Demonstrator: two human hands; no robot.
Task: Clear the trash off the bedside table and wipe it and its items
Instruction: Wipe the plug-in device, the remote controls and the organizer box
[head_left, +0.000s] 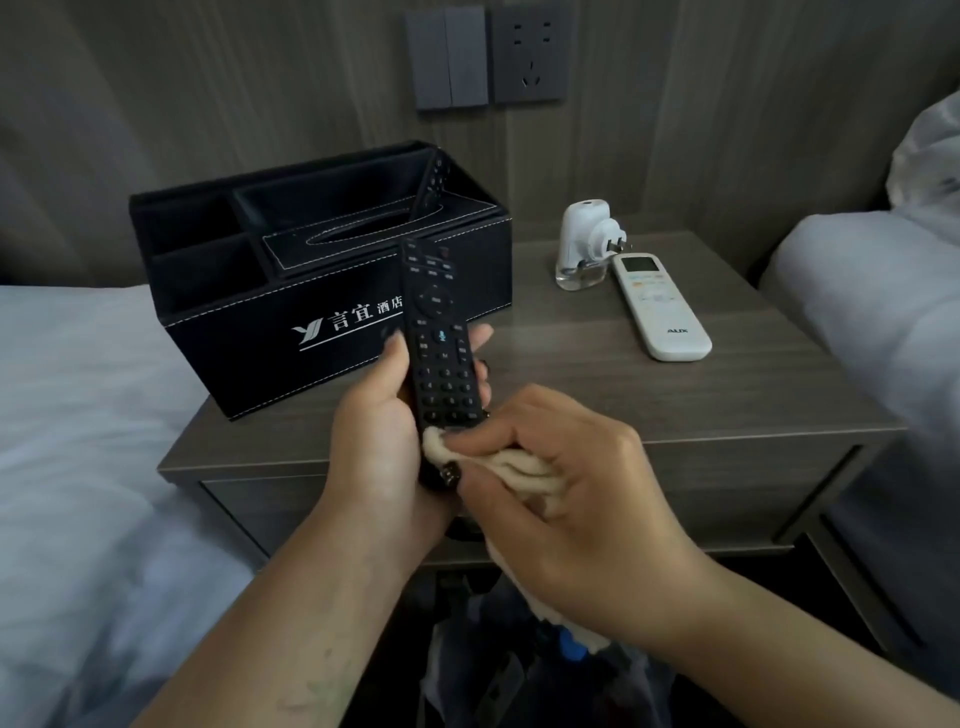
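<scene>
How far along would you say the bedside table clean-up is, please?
Done: no trash shows on the bedside table. In hand: the left hand holds the black remote while the right hand rubs it with the cloth. Likely left: white remote, organizer box, tabletop.

My view is dim and soft, evenly lit without hard shadows; edges bow and blur, wide-angle style.
</scene>
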